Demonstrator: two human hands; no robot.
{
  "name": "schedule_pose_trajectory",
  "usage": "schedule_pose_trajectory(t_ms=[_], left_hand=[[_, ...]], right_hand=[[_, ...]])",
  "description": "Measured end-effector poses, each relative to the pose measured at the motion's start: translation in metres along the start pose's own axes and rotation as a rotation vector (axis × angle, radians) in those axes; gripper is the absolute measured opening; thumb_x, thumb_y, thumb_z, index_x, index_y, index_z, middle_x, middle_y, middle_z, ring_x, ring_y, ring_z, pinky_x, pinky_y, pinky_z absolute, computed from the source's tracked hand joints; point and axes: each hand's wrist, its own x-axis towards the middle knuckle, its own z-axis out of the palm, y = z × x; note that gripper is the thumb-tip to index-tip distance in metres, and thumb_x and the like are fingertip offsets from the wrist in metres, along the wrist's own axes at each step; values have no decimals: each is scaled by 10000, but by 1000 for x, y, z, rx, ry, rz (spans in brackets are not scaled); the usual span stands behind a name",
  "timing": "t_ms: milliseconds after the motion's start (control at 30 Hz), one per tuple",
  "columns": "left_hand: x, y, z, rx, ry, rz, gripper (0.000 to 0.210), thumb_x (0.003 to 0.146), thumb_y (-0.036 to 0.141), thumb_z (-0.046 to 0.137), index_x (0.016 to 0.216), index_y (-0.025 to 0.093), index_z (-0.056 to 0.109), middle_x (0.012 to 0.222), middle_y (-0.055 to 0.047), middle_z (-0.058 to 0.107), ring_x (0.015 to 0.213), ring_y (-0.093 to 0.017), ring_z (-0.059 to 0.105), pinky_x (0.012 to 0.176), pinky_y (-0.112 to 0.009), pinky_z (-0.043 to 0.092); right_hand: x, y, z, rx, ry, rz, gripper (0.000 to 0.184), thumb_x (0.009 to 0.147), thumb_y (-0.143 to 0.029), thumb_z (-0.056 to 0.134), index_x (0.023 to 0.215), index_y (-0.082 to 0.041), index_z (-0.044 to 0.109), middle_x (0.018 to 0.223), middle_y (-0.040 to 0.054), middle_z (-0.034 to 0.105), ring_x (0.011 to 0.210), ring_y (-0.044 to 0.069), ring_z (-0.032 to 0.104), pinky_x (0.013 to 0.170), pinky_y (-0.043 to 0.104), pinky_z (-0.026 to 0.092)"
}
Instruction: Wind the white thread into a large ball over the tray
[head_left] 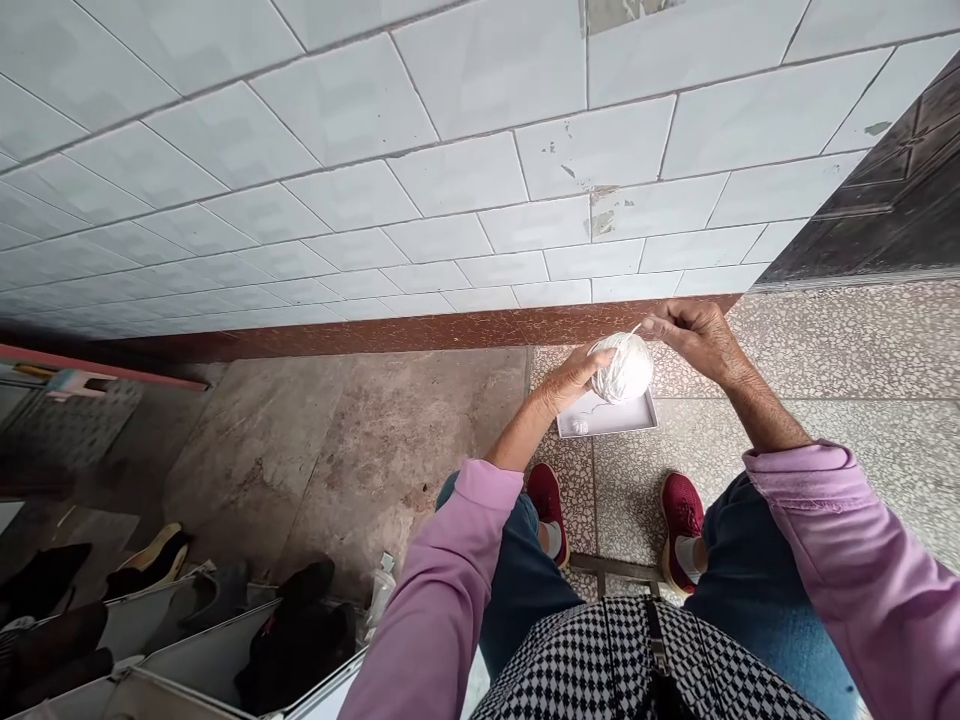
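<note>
A ball of white yarn (627,372) is gripped in my left hand (576,376), fingers and thumb on its left side. To the right of the ball, my right hand (694,335) pinches a short stretch of white yarn strand (637,327) that runs from the top of the ball. Beneath the ball a shallow white box lid or tray (637,414) lies on the floor. In its left corner sits a small white clump (580,425), with a thin dark line on the bottom near it; I cannot make out what either is.
A tiled wall (450,230) with a reddish-brown base strip (420,333) stands ahead. At lower left are open boxes with dark shoes or clothing (300,630) and a single shoe (154,560). My red shoes (681,510) flank the tray's near side. A dark door (885,210) is at right.
</note>
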Motion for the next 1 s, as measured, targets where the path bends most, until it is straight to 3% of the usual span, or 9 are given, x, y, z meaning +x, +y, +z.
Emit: schedule_pose_trajectory(t_ms=[133,233,400,533,633,800,1000], left_hand=[[3,-8,3,-38,30,-51,794,639,876,892,1060,207,814,1065,-137,810,1087,-365,758,948,-503,620],[2,-12,6,-45,3,-58,853,626,892,899,1143,219,816,1124,-147,820,1126,-385,764,968,-529,627],[-2,2,7,-142,6,13,900,627,724,995,1332,212,770,1312,-168,809,1351,-419,708,1119,-531,581],[0,10,3,-308,93,39,833,643,699,978,1286,205,786,1328,-156,815,1424,-416,671,1170,-527,565],[1,6,2,-347,154,7,811,674,756,949,1250,209,784,1295,-158,819,1388,-403,696,1130,-539,602],[-3,-4,6,-185,132,-95,729,680,742,958,1116,185,784,1129,-159,819,1199,-396,765,970,-525,682],[0,13,1,-247,274,52,737,671,729,946,1158,205,767,1198,-146,815,1211,-373,758,950,-495,685]], right_hand=[[4,9,2,41,95,34,562,958,-611,772,648,-258,463,648,-38,330,633,145,277,609,360,266],[6,16,4,67,106,57,531,953,-623,782,674,-254,521,652,-41,343,627,143,284,602,356,254],[9,25,16,62,-8,48,515,962,-641,735,689,-238,569,650,-28,473,630,140,402,594,321,325],[9,29,27,-44,-98,45,432,1024,-528,611,708,-234,582,637,-12,543,642,156,481,626,311,376],[7,32,32,-188,-141,35,354,1014,-368,561,684,-248,517,622,1,565,619,164,490,646,320,373],[5,38,33,-391,-210,73,272,990,-268,535,718,-249,535,710,60,683,651,204,576,674,339,370],[0,28,51,-521,-354,132,284,1006,-151,506,781,-207,670,787,104,742,700,217,635,704,336,381]])
